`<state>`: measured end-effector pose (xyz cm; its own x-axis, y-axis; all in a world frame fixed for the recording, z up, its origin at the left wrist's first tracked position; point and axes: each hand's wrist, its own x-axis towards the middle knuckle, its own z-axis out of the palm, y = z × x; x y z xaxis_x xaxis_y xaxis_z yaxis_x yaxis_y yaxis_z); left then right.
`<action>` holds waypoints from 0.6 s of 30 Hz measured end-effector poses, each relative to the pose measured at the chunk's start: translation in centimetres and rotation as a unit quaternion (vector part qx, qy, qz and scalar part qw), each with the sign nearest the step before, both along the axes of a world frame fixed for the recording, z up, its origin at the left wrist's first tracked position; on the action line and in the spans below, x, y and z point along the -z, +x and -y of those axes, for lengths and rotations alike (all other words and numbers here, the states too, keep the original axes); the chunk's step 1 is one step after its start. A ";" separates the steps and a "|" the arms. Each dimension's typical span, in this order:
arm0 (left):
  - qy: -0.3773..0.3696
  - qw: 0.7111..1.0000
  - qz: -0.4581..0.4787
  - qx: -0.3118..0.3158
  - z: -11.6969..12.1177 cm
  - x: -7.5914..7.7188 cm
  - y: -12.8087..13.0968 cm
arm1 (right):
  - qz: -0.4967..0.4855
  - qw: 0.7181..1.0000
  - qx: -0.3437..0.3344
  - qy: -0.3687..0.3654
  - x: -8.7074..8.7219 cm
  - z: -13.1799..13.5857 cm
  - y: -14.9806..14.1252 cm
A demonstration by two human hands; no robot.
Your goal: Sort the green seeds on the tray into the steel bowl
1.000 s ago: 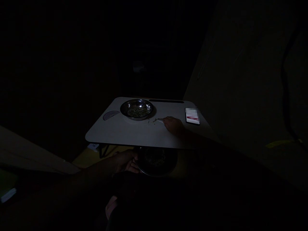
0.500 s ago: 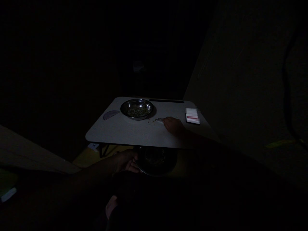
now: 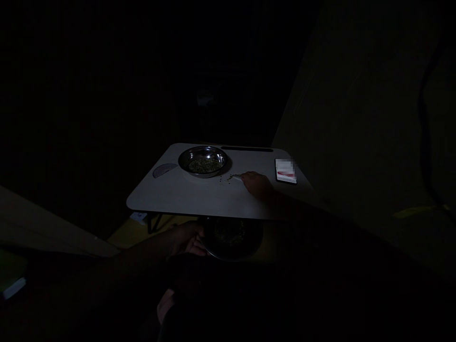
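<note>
Two hands are busy at a small white table (image 3: 171,197) in a dark room. Below the table's near edge, the left hand (image 3: 194,241) has its fingers closed on the rim of a dark bowl (image 3: 254,244) with little bits inside. Over the table's middle, the right hand (image 3: 258,184) pinches a thin pale thing (image 3: 236,177) beside loose bits (image 3: 226,179) on the table. A shiny bowl (image 3: 203,175) of bits sits near the table's far edge, and a lit phone (image 3: 286,172) lies by its right edge. This looks like gathering loose bits; the next push seems to need slow, low fingers and a steady bowl.
</note>
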<state>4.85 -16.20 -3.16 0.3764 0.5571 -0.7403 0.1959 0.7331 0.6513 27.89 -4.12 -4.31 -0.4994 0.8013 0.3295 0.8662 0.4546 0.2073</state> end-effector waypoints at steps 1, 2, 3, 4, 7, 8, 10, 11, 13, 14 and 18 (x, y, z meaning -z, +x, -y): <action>0.001 1.000 0.000 0.000 0.0 -0.1 0.0 | 0.001 1.000 0.002 -0.002 0.0 0.0 0.0; 0.000 1.000 0.000 0.001 0.1 -0.2 0.1 | 0.002 1.000 0.002 -0.002 -0.1 0.1 -0.1; -0.001 1.000 0.000 0.002 0.1 -0.3 0.1 | 0.003 1.000 -0.003 -0.002 -0.1 0.1 -0.1; -0.003 1.000 -0.002 0.004 0.1 -0.3 0.1 | 0.001 1.000 -0.007 0.000 -0.1 0.2 -0.1; -0.009 1.000 -0.007 0.003 0.2 -0.6 0.1 | -0.008 1.000 -0.021 0.004 -0.2 0.2 -0.2; -0.009 1.000 -0.007 0.002 0.2 -0.6 0.2 | -0.011 1.000 -0.025 0.003 -0.1 0.1 -0.2; -0.011 1.000 -0.006 0.002 0.2 -0.6 0.1 | -0.018 1.000 -0.025 0.000 0.0 0.0 -0.2; -0.013 1.000 -0.006 0.000 0.2 -0.6 0.1 | -0.022 0.999 -0.023 0.001 0.1 0.0 -0.2; -0.010 1.000 -0.006 -0.003 0.1 -0.5 0.1 | -0.025 0.999 -0.027 0.002 0.2 -0.1 -0.1; -0.006 1.000 -0.005 -0.004 0.1 -0.5 0.1 | -0.023 0.999 -0.032 0.002 0.2 -0.1 -0.1; -0.002 1.000 -0.002 -0.003 0.0 -0.2 0.0 | -0.018 0.999 -0.042 0.007 0.4 -0.1 0.2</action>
